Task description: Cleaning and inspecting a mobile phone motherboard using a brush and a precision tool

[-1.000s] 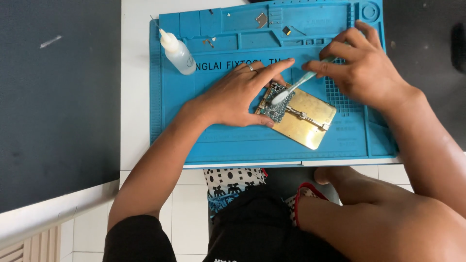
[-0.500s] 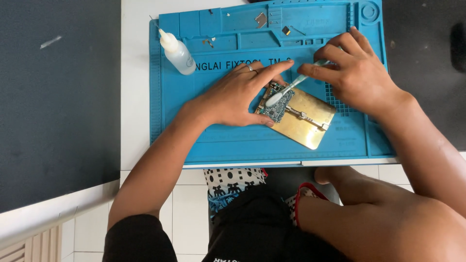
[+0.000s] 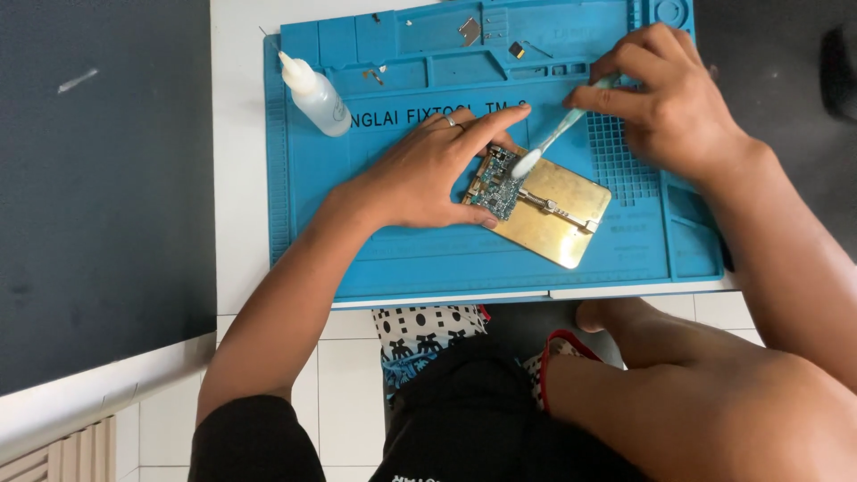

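I see the white counter (image 3: 239, 178) carrying a blue work mat (image 3: 402, 259), which lies flat and covers most of it, presumably to keep small parts from rolling off (its raised trays along the top edge hold a few loose bits). Left of the counter is a dark surface (image 3: 98, 196); I can't tell what it is.

Near the mat's middle sits a brass plate (image 3: 558, 219), tilted at an angle, with a small circuit board (image 3: 495, 187) clamped at its upper left end so the board stays put while worked on.

My left hand (image 3: 428, 174) rests flat on the mat, its fingers spread and pressing around the board and plate edge, gripping nothing, just steadying. A ring shows on one finger.

My right hand (image 3: 665, 103) has its fingers closed on the handle of a pale brush (image 3: 549, 143); the bristle end touches the board's upper right corner. The handle's far end is hidden inside the hand.

A small clear squeeze bottle (image 3: 314, 94) lies tilted at the mat's upper left, well apart from both hands.

The board's parts are too small to make out. The mat's right edge is partly covered by my right forearm.
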